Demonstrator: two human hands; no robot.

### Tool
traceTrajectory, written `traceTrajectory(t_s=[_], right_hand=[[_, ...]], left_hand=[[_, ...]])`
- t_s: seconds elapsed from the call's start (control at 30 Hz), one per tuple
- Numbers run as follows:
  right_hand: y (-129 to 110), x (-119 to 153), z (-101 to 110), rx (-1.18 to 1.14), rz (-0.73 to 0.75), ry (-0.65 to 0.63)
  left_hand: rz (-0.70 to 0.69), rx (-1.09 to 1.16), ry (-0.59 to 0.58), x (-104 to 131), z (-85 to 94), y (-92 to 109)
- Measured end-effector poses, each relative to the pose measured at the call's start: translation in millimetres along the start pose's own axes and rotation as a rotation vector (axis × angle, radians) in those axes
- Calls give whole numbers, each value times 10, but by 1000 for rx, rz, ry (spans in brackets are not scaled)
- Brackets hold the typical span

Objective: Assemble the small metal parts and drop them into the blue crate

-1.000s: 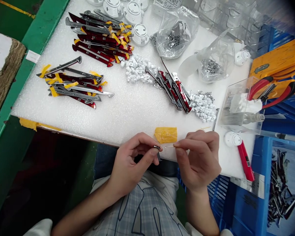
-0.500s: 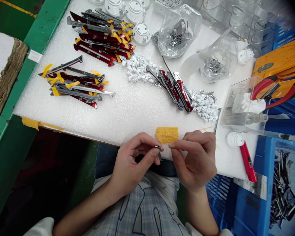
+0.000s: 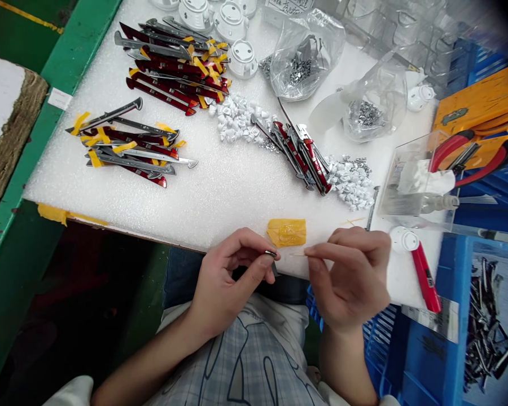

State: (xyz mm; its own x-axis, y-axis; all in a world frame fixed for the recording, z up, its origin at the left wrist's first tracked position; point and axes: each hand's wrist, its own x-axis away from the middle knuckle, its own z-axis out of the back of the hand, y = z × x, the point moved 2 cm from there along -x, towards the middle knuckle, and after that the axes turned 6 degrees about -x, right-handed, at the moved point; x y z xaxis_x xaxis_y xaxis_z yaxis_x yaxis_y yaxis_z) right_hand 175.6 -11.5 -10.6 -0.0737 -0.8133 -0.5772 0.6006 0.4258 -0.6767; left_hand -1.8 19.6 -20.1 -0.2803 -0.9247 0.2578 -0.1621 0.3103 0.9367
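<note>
My left hand is closed in a pinch on a small dark metal part at the front edge of the table. Most of that part is covered by the fingers. Between thumb and forefinger of my right hand is a thin toothpick, its tip pointing left, a short gap away from the metal part. Just beyond both hands lies a yellow tape patch with a glossy, wet-looking smear in its middle.
Taped red and grey strips lie left, more red and grey strips centre-right beside small white pieces. Plastic bags of tiny metal parts stand behind. At right are pliers, a red tube and a blue crate.
My right hand has drawn back to the right with the toothpick, opening a gap from the metal part. My left hand has stayed in place.
</note>
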Motion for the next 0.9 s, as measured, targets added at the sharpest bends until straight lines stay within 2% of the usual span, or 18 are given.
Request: traceTrajectory(t_s=[0.1, 0.17, 0.27, 0.4, 0.47, 0.53, 0.6, 0.63, 0.67, 0.77, 0.9], right_hand=[[58, -4, 168, 110, -72, 142], [104, 11, 244, 177, -153, 183], [146, 47, 249, 316, -258, 137], [134, 56, 225, 469, -260, 56], [138, 18, 310, 461, -273, 73], [164, -51, 494, 451, -260, 259], [223, -125, 717, 459, -211, 547], [272, -161, 813, 456, -201, 651], [333, -198, 887, 447, -215, 692], [517, -287, 993, 470, -299, 616], [624, -342, 988, 622, -322, 576]], left_hand=[[-9, -9, 15, 4, 5, 7], [-16, -23, 20, 3, 13, 10], [-42, -64, 27, -2, 28, 8], [-99, -140, 31, -2, 58, -12], [-99, -175, 24, 4, 83, -44], [-77, -199, 2, 11, 110, -87], [-56, -206, -11, 17, 135, -126], [-53, -205, -7, 20, 145, -140], [-50, -206, -3, 22, 151, -149], [-51, -213, 5, 27, 152, -152], [-38, -224, 13, 24, 129, -133]])
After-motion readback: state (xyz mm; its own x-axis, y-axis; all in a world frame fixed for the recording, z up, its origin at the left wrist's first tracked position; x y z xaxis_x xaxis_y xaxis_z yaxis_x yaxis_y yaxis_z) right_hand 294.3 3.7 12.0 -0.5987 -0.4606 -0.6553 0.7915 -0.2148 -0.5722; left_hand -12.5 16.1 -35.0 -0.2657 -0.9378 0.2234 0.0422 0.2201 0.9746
